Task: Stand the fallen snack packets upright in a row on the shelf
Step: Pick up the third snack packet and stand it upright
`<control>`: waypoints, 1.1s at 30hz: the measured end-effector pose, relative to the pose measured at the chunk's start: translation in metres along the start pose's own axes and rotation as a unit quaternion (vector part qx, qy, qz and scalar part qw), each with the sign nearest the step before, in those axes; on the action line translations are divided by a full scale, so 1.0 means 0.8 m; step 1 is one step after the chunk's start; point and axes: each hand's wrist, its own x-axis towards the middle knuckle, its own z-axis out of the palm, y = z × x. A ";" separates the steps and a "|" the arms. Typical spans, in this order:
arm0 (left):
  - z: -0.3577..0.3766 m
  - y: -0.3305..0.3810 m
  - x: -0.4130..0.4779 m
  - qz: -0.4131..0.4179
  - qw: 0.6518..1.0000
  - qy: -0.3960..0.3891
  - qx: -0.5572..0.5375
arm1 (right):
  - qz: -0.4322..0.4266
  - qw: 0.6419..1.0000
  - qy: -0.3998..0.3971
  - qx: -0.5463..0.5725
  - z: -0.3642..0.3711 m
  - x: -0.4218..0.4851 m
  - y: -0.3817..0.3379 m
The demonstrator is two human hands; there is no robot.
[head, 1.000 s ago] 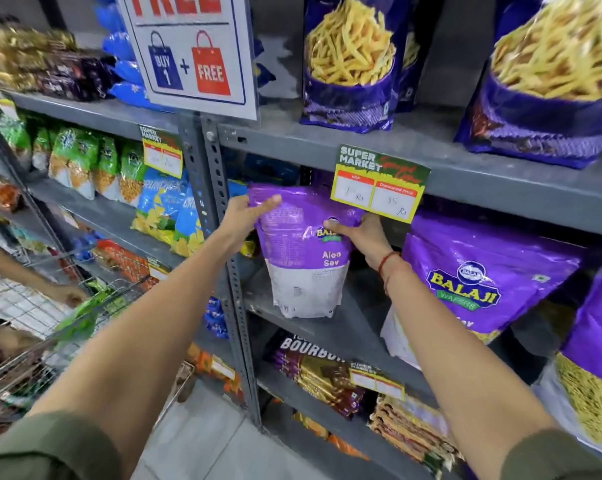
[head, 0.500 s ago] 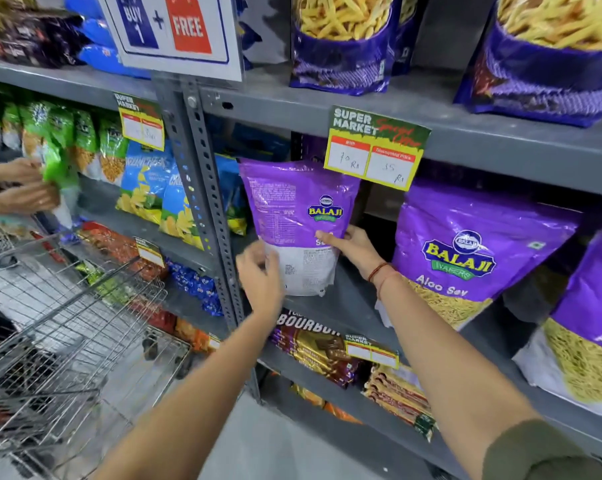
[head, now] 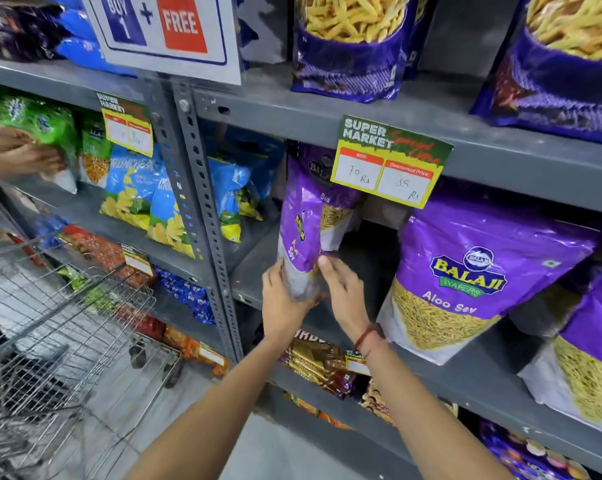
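A purple Balaji Aloo Sev packet (head: pixel 301 223) stands upright at the left end of the grey shelf (head: pixel 465 375), turned edge-on to me. My left hand (head: pixel 284 299) cups its bottom from the left. My right hand (head: pixel 341 292) presses its lower right side, a red thread on the wrist. Another purple packet (head: pixel 330 202) stands just behind it. To the right a second Aloo Sev packet (head: pixel 472 282) leans back, facing me. A third one (head: pixel 590 344) shows at the right edge.
A yellow price tag (head: pixel 389 161) hangs from the shelf above. The perforated grey upright (head: pixel 202 209) borders the bay on the left. Blue and green snack bags fill the left bay, where another person's hands (head: pixel 19 157) work. A wire trolley (head: pixel 60 341) stands lower left.
The held packet has turned from facing me to edge-on. Both my hands have slid down to its base, and the view has dropped and moved closer.
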 end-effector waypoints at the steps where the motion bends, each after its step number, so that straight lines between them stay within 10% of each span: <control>1: -0.005 -0.001 0.006 -0.006 1.000 -0.002 -0.007 | 0.006 1.000 -0.001 0.004 0.002 -0.002 0.002; 10: -0.073 -0.020 0.089 -0.051 0.960 -0.255 -0.099 | 0.036 0.998 0.038 -0.017 -0.017 0.024 0.025; 16: -0.074 -0.034 0.093 -0.161 0.977 -0.037 -0.136 | 0.089 0.995 -0.007 -0.045 -0.023 0.059 0.047; 22: -0.051 -0.024 0.092 -0.151 0.972 -0.107 -0.148 | 0.112 0.988 -0.088 -0.057 -0.014 0.090 0.056; 33: -0.032 -0.034 0.075 -0.172 0.967 -0.080 -0.172 | 0.081 0.988 0.035 -0.123 0.026 0.019 0.050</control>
